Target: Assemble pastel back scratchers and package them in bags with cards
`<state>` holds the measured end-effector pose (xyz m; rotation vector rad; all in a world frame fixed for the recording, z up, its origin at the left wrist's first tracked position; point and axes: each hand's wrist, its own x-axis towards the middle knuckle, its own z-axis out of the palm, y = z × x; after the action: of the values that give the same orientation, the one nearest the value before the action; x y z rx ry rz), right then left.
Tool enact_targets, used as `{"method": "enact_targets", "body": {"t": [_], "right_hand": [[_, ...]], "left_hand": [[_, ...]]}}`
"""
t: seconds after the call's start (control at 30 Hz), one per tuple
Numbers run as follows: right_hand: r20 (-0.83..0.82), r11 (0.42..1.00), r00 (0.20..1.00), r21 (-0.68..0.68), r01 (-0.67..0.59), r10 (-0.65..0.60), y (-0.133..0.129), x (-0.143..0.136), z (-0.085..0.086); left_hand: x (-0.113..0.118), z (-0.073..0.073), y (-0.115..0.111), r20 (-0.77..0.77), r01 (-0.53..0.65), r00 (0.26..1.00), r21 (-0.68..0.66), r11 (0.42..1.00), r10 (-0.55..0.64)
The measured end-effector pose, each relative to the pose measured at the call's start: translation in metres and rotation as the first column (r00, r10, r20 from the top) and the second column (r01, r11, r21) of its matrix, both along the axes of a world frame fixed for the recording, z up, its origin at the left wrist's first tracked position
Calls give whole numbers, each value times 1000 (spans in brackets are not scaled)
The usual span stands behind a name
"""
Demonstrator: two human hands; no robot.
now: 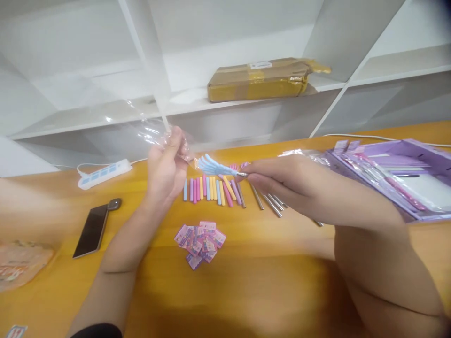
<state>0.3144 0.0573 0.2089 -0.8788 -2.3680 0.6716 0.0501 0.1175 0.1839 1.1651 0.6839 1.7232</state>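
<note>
My left hand [168, 162] is closed, its thumb and fingers pinching a clear plastic bag [150, 134] that extends up and to the left. In my right hand [282, 180], thumb and fingers grip the thin metal rod of a back scratcher [214, 166]. Its light blue, claw-like head points left toward the bag's lower end; whether it touches the bag I cannot tell. Below it on the table lies a row of blue, purple, pink and yellow tubes [207, 188]. Several metal tubes [273, 205] lie under my right hand, partly hidden by it.
Small printed pink-purple cards [200, 241] lie piled on the wooden table [246, 291]. At right stands a purple box [421, 206] holding wrapped items. A phone [90, 232] and a white power strip [104, 173] are at left. A taped parcel [259, 80] sits on the shelf.
</note>
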Motion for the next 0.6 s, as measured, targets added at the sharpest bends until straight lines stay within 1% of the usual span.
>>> {"method": "enact_targets", "body": {"t": [0.07,0.13,0.2,0.27,0.4,0.5,0.6], "right_hand": [[-2,1000,1000,-22,-13,13,6,-4,-3],[1,999,1000,-34,-2,2,13,-5,-6],[-14,1000,1000,-9,11,-11,19,-4,-9],[-39,1000,999,17,-6,6,24,-4,-11],[-67,999,997,7,-35,35,27,-5,-12],[-83,1000,996,6,-14,15,29,-6,-12],[-93,1000,996,28,-9,12,32,-3,-12]], "left_hand": [[2,1,-4,-14,-6,1000,-8,1000,6],[4,1,-8,-13,19,1000,-18,1000,-19],[7,-1,-11,-6,37,999,-19,999,-37],[10,-4,-11,-10,16,1000,-6,1000,-17],[15,-11,-9,-27,-41,999,7,999,41],[17,-15,-8,-32,-20,999,-7,1000,20],[17,-17,-7,-32,8,999,9,1000,-8]]}}
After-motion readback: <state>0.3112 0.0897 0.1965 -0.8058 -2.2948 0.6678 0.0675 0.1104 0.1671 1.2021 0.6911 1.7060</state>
